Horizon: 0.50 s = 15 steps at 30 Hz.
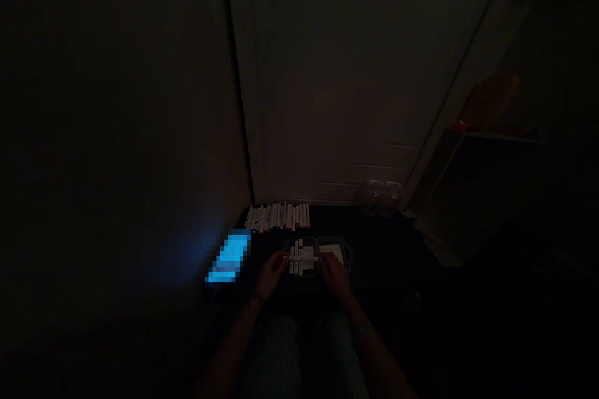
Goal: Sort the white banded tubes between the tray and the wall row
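Observation:
A white marker (304, 258) lies crosswise between my hands, held at both ends. My left hand (272, 272) pinches its left end, and the fingers of my right hand (335, 273) close on its right end. Under it sits a clear case (349, 254) on the dark table. Several upright-pointing white markers (295, 268) lie in the left part of the case, and something white and flat (331, 252) shows in its right part. The scene is very dark, so the print on the markers cannot be read.
Behind the case, a row of several white markers (277, 217) lies along the table's back edge. A bright blue, pixelated screen (229, 259) is at the left. Clear packages (384, 197) stand at the back right, by the wall. A cabinet (491, 187) is farther right.

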Tool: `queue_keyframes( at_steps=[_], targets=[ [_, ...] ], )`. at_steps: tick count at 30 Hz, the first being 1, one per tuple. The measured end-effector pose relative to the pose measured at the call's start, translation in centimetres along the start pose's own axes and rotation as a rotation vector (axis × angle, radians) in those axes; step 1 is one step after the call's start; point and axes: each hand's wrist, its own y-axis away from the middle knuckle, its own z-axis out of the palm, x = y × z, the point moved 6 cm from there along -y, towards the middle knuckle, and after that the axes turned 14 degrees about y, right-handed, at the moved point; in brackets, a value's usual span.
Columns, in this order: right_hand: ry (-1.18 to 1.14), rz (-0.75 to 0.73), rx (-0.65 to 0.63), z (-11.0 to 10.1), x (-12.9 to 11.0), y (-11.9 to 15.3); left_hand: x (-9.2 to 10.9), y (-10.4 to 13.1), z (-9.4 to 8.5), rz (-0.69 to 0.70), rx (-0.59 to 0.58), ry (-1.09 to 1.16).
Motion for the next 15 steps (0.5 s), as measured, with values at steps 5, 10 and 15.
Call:
queue_keyframes(
  at_steps=[5,10,15],
  targets=[
    [0.015,0.006,-0.009,-0.37,-0.32,0.08,0.05,0.02,-0.03,0.002,0.015,-0.003],
    [0.022,-0.001,-0.017,-0.19,-0.22,0.07,-0.14,0.07,0.05,-0.003,-0.009,-0.031],
    [0.054,0.007,-0.015,0.15,0.03,0.04,-0.10,0.20,0.01,-0.006,-0.005,-0.064]
  ],
)
